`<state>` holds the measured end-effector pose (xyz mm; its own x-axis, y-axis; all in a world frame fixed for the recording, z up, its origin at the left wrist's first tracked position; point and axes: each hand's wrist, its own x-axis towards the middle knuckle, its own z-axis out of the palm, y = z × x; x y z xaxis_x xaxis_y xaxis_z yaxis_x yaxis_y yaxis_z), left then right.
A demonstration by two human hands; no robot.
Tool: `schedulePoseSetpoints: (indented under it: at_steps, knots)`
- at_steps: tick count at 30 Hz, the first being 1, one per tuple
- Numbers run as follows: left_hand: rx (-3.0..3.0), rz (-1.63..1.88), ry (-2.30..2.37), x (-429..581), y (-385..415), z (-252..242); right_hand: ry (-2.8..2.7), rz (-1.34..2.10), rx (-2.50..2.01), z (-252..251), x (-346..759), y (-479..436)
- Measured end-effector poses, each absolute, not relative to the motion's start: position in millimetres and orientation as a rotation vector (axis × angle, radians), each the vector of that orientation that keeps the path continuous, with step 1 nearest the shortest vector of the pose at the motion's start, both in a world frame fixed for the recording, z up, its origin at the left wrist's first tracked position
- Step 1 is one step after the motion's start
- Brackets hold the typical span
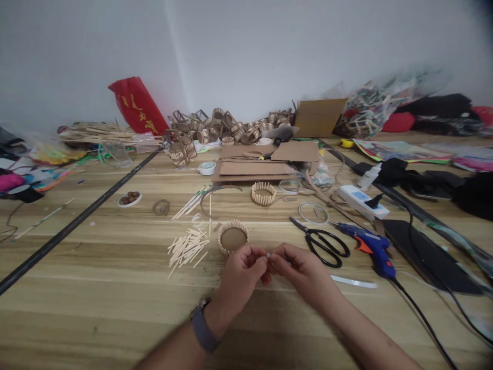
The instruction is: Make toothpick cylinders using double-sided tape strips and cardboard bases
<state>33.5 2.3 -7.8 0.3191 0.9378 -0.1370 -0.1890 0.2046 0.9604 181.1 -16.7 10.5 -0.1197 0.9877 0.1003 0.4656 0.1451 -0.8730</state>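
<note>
while both hands meet low in the head view, the left hand point(241, 275) and the right hand point(304, 272) are each curled tight, thumb and forefinger pinched on one small white piece point(268, 255) held between them, just above the wooden table point(115, 288); what that piece is, too small to tell. just beyond the knuckles, near but not touching, sits the round stick basket point(233, 237), its cardboard base ringed with upright sticks all the way round as far as one can see, so that part looks done, by my reading. left of it the loose sticks point(187, 247) lie in a heap, unused, and a second stick ring point(263, 193) sits farther back. scissors point(323, 244) and the blue glue gun point(372, 246) lie off on the right hand's side, untouched, with a white strip point(354, 281) near the right wrist.
</note>
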Motion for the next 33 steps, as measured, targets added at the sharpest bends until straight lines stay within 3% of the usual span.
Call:
schedulePoseSetpoints:
  at_steps: [12,18,20,33]
  knots:
    - [1.089,0.966,0.928,33,0,-7,-1.742,0.854,-1.387,6,182,-18]
    - [1.095,0.989,1.015,34,3,-10,-1.853,-0.127,-1.225,1,181,-21]
    - [1.137,0.986,1.053,34,2,-11,-1.900,-0.280,-1.208,0,179,-23]
    - [1.608,0.921,1.235,31,-3,-15,-1.992,-0.350,-1.230,1,177,-22]
